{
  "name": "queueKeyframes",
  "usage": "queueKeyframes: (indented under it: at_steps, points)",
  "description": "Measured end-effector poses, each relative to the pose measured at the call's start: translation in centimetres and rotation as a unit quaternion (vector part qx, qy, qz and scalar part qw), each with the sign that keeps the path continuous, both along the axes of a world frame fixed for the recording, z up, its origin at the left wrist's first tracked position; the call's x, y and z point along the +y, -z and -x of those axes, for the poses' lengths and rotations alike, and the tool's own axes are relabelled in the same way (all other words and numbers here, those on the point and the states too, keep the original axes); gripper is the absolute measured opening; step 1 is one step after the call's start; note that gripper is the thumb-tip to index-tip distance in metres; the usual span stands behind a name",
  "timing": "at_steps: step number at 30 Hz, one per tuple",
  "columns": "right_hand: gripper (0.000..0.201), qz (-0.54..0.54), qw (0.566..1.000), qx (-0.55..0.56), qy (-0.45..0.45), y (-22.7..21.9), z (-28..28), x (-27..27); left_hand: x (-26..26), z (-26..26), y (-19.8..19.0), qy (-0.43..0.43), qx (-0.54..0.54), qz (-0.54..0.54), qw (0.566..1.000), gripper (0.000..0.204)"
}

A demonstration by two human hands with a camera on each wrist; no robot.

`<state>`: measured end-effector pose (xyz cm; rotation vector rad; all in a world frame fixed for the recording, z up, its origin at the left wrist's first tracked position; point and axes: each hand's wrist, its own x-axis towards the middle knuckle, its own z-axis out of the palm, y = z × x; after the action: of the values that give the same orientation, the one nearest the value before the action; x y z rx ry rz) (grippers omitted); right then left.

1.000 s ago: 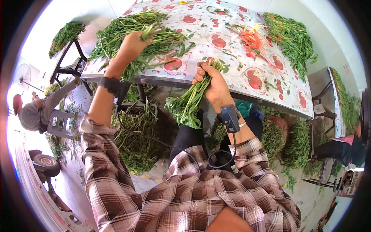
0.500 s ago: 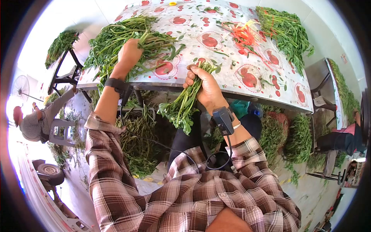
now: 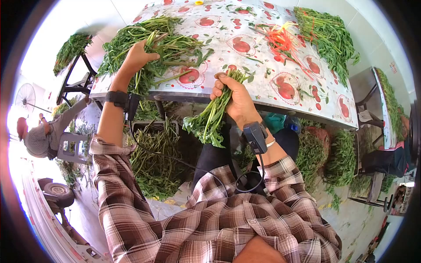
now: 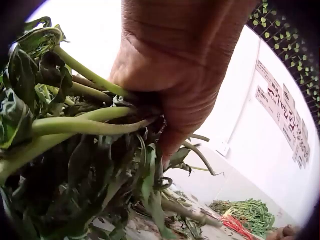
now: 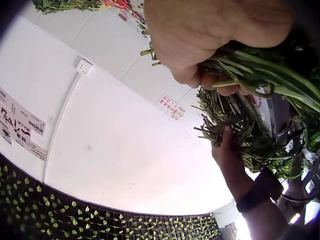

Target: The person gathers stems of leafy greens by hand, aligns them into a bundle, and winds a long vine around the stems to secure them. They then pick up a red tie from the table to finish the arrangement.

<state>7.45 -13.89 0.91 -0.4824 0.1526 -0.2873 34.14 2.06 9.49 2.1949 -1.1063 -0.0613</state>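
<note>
My right hand (image 3: 239, 100) grips a bunch of leafy green stems (image 3: 215, 116) just off the near table edge, cut ends up and leaves hanging down. In the right wrist view, its fingers (image 5: 227, 89) curl round the stems. My left hand (image 3: 135, 60) reaches into a large pile of the same greens (image 3: 118, 46) on the table's left side, its thumb straight and standing apart. From the left wrist view, thick stems (image 4: 85, 122) run in under the palm. Leaves hide the left fingertips.
Red and yellow ties (image 3: 283, 41) lie on the table (image 3: 258, 76), with stacked greens (image 3: 326, 39) at its right end. Below stands a crate (image 3: 173, 125) with more greens. One person (image 3: 44, 136) sits at far left, another (image 3: 390, 160) at far right.
My left hand, earlier holding stems above the pile, has come down into it, and its thumb has spread apart. My right hand keeps its bunch at the table edge.
</note>
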Motion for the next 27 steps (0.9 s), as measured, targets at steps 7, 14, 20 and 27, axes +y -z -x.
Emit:
queueKeyframes:
  at_steps: [7,14,20,27]
  points:
    - [0.015,0.009,1.000,0.006,0.001,-0.1,0.1,0.0,0.1,-0.2,-1.0,-0.075,0.084,0.048,0.992,0.037]
    - [0.015,0.004,1.000,0.002,-0.001,0.1,0.1,-0.1,0.4,0.2,-1.3,-0.043,0.097,0.049,0.993,0.032]
    - [0.015,0.004,1.000,0.000,-0.005,0.0,0.1,-0.1,0.2,0.6,-0.9,-0.014,0.061,0.057,0.996,0.031]
    - [0.015,0.001,1.000,0.000,-0.007,0.0,0.1,-0.1,0.5,-0.3,-0.3,0.033,-0.060,-0.014,0.998,0.034]
